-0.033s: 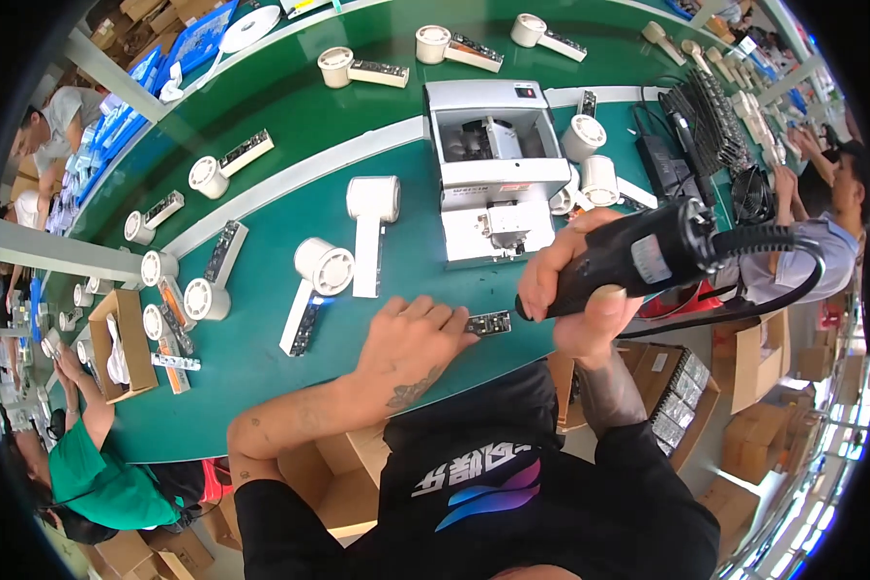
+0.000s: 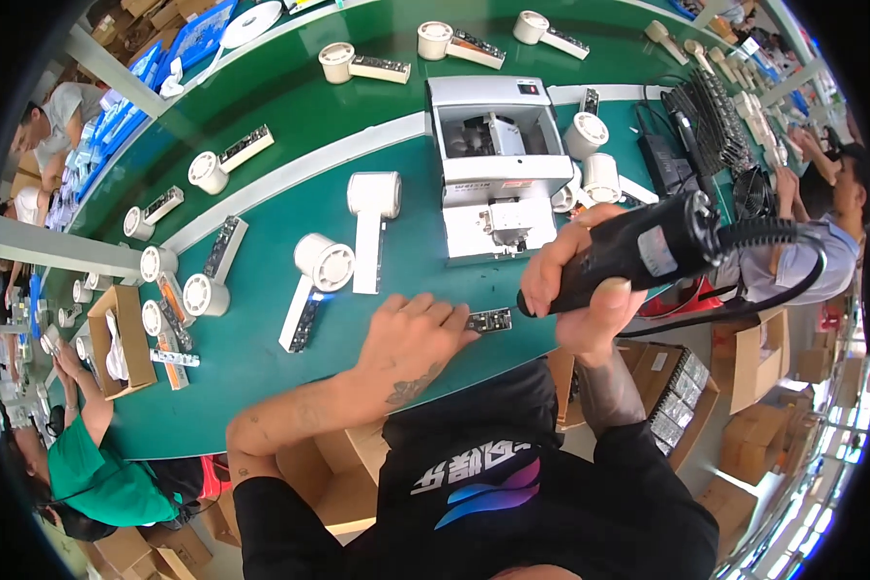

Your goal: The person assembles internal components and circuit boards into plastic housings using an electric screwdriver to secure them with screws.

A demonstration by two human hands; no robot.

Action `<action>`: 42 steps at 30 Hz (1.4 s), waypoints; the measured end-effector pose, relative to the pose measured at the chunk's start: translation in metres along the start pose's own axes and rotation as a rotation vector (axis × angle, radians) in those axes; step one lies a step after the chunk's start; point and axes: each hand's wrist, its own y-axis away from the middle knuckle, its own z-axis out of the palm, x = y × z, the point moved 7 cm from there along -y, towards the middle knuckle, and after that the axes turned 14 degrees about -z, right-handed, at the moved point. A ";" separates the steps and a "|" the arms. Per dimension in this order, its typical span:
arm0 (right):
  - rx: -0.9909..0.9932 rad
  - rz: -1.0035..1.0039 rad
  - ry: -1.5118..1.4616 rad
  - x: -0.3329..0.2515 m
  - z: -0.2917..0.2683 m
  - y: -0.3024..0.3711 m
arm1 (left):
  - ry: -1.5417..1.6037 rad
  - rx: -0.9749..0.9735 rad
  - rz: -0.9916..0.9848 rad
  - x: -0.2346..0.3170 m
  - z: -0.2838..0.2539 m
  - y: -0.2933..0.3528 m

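Observation:
My left hand [image 2: 416, 338] is closed over one end of a narrow strip-like part with a circuit board [image 2: 490, 321] in it, held low on the green table. The rest of that part is hidden under my fingers. My right hand [image 2: 590, 280] is wrapped round a black electric screwdriver [image 2: 638, 253], whose cable loops off to the right. The screwdriver's narrow end lies just right of the circuit board; I cannot tell whether they touch. Left of my hands lie white handheld fans [image 2: 325, 263], one with its handle open and the board showing.
A grey metal screw feeder [image 2: 498, 164] stands beyond my hands. More fans [image 2: 208, 172] lie along the green conveyor belt [image 2: 290, 97] and at the table's left, near a cardboard box [image 2: 121, 338]. A black power adapter [image 2: 662, 164] sits at right. Co-workers [image 2: 97, 464] work on both sides.

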 end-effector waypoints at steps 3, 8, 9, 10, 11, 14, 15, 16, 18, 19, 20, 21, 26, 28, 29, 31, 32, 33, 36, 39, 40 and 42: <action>-0.006 0.013 0.000 -0.002 0.001 0.000 | 0.009 -0.013 0.007 -0.001 0.000 -0.003; 0.020 0.034 -0.025 0.004 -0.001 -0.002 | 0.015 0.013 0.011 -0.001 -0.002 -0.001; 0.020 0.035 -0.024 0.004 -0.002 -0.001 | 0.018 0.012 0.011 -0.001 -0.002 -0.001; 0.026 0.030 -0.037 0.004 -0.002 -0.001 | 0.025 0.013 0.014 -0.001 -0.002 -0.001; 0.031 0.025 -0.050 0.004 -0.003 0.000 | 0.033 0.014 0.016 0.000 -0.003 -0.001; -0.021 0.005 -0.067 0.005 -0.001 0.005 | 0.005 0.016 0.015 0.002 -0.001 0.000; -0.022 0.007 -0.067 0.007 -0.002 0.007 | 0.006 0.016 0.013 0.002 -0.001 0.000; -0.054 0.015 -0.075 0.008 0.000 0.007 | 0.000 0.016 0.017 0.002 -0.001 -0.001; -0.093 0.056 -0.098 0.009 0.003 0.007 | -0.005 0.018 0.021 0.002 0.000 -0.003; -0.095 0.057 -0.099 0.009 0.004 0.007 | -0.006 0.022 0.022 0.001 0.000 -0.003; -0.077 0.050 -0.095 0.009 0.003 0.007 | -0.007 0.027 0.023 0.001 -0.001 -0.002; -0.059 0.041 -0.090 0.009 0.003 0.008 | -0.007 0.031 0.022 0.001 -0.001 -0.002; -0.132 0.021 -0.133 0.000 0.007 0.004 | -0.089 0.048 0.049 0.005 0.001 0.004; -0.066 -0.055 -0.171 -0.008 0.008 -0.006 | -0.109 0.141 0.052 0.007 0.003 0.008; 0.022 -0.107 -0.173 -0.015 0.006 -0.011 | -0.127 0.216 0.056 0.009 0.002 0.010; 0.112 -0.093 -0.205 -0.019 0.009 -0.029 | -0.177 0.229 0.060 0.012 0.009 0.010; 0.095 -0.088 -0.110 -0.019 0.015 -0.040 | -0.234 0.236 0.074 0.012 0.008 0.009; 0.080 -0.082 -0.015 -0.018 0.020 -0.049 | -0.236 0.236 0.079 0.013 0.006 0.011; 0.005 -0.195 0.096 -0.009 0.026 -0.065 | -0.230 0.179 0.089 0.013 0.006 0.012; -0.069 -0.212 0.130 0.000 0.028 -0.066 | -0.222 0.190 0.120 0.011 0.006 0.012; -0.079 -0.201 0.126 0.001 0.029 -0.065 | -0.219 0.189 0.113 0.009 0.005 0.011; -0.088 -0.186 0.123 0.002 0.030 -0.061 | -0.215 0.185 0.104 0.006 0.004 0.010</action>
